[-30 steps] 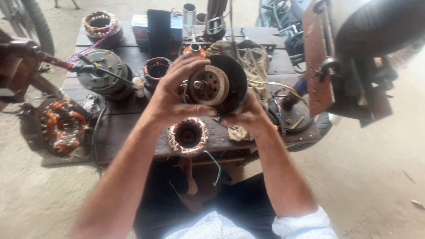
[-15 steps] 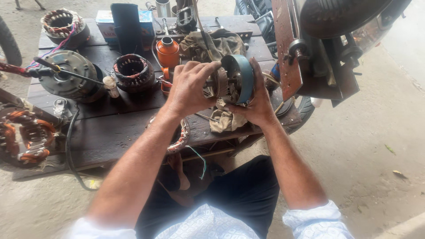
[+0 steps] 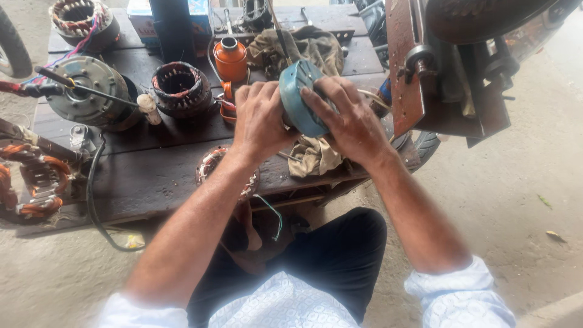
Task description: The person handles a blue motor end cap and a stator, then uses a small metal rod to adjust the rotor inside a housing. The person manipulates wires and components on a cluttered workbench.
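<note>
Both my hands hold a round blue motor housing (image 3: 299,97) on edge above the low dark wooden table (image 3: 152,164). My left hand (image 3: 260,118) grips its left side, hiding the inner face. My right hand (image 3: 349,118) wraps over its blue back from the right. A stator with copper windings (image 3: 209,167) lies on the table under my left forearm, partly hidden. A crumpled tan rag (image 3: 316,158) lies just below the housing.
On the table stand a wound stator (image 3: 180,88), a grey motor with a shaft (image 3: 88,91), another stator (image 3: 79,18), an orange can (image 3: 231,59) and a cloth (image 3: 303,45). A large orange-wound stator (image 3: 30,182) sits at the left. A rusty metal machine (image 3: 449,67) stands at the right.
The motor housing has been turned from facing me, with its rotor visible, to edge-on with the blue back under my right hand. My view has shifted right and closer.
</note>
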